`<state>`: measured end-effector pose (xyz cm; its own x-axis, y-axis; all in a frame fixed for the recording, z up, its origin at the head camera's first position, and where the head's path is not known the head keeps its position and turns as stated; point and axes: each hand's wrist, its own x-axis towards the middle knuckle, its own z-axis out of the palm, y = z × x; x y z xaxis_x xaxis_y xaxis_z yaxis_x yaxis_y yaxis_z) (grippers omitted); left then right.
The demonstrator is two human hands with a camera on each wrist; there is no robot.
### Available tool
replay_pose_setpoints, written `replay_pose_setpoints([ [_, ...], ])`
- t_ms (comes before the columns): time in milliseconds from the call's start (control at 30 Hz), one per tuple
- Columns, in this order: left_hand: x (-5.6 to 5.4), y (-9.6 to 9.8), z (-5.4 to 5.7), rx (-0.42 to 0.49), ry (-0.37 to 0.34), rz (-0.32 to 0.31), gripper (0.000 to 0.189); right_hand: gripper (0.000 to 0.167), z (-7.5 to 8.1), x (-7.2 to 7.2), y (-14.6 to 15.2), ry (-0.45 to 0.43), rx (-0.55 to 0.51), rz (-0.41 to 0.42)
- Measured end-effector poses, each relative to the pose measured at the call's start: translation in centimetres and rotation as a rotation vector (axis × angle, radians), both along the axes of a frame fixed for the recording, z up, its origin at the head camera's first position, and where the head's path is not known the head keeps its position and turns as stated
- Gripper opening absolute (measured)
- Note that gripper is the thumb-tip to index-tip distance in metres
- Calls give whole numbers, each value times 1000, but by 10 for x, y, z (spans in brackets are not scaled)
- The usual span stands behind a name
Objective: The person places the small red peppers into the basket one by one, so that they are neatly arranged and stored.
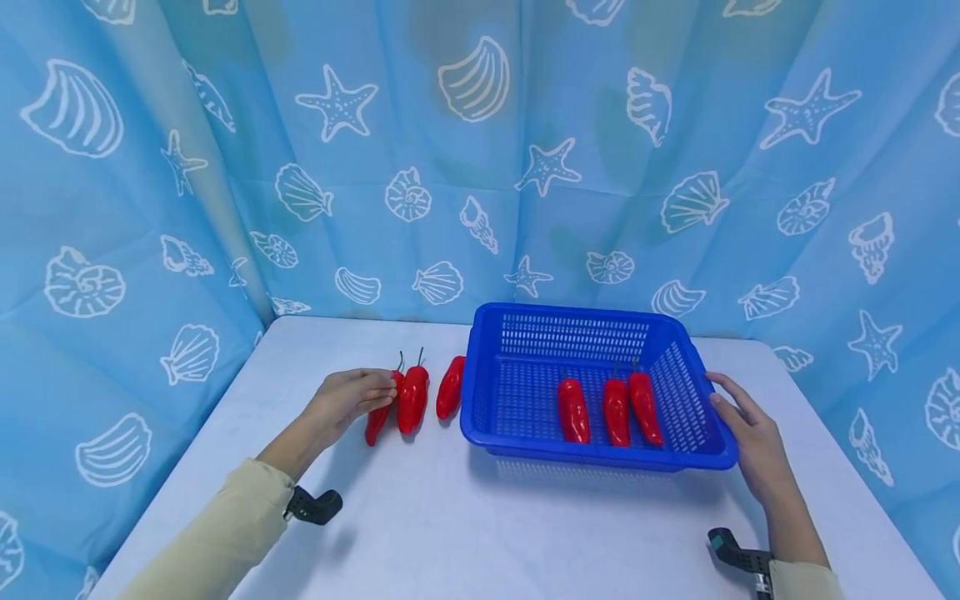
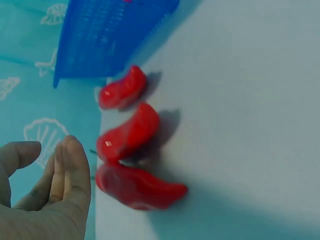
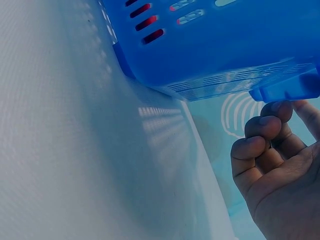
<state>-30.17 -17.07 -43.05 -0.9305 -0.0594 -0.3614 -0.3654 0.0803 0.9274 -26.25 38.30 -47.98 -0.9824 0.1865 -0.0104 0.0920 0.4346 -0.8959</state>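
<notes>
Three red chili peppers lie left of the blue basket (image 1: 592, 456): a leftmost pepper (image 1: 375, 423), a middle pepper (image 1: 412, 400) and a third pepper (image 1: 451, 387) beside the basket wall. My left hand (image 1: 347, 402) is over the leftmost one and partly covers it in the head view. In the left wrist view, the thumb and fingers of the left hand (image 2: 55, 195) stand apart with nothing between them. At the basket's right end, my right hand (image 1: 757, 442) grips the rim between thumb and fingers. Inside the basket, towards its right side, lie three more red peppers (image 1: 617, 412).
The white table (image 1: 570, 542) carries everything. A blue curtain (image 1: 465, 158) with white shells and starfish hangs behind it and at both sides. A dark camera mount (image 1: 313, 505) is strapped to the left wrist, another mount (image 1: 738, 552) to the right.
</notes>
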Motion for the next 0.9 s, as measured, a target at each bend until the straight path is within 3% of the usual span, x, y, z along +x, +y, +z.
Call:
replay_pose_setpoints([
  [233, 3, -15, -16, -105, -4, 22, 54, 63, -3, 2, 0, -1, 4, 1],
  [767, -7, -34, -29, -103, -54, 43, 52, 62, -1, -2, 2, 3, 8, 2],
  [900, -6, -34, -33, -141, -71, 45, 53, 62, -2, -2, 2, 0, 2, 1],
])
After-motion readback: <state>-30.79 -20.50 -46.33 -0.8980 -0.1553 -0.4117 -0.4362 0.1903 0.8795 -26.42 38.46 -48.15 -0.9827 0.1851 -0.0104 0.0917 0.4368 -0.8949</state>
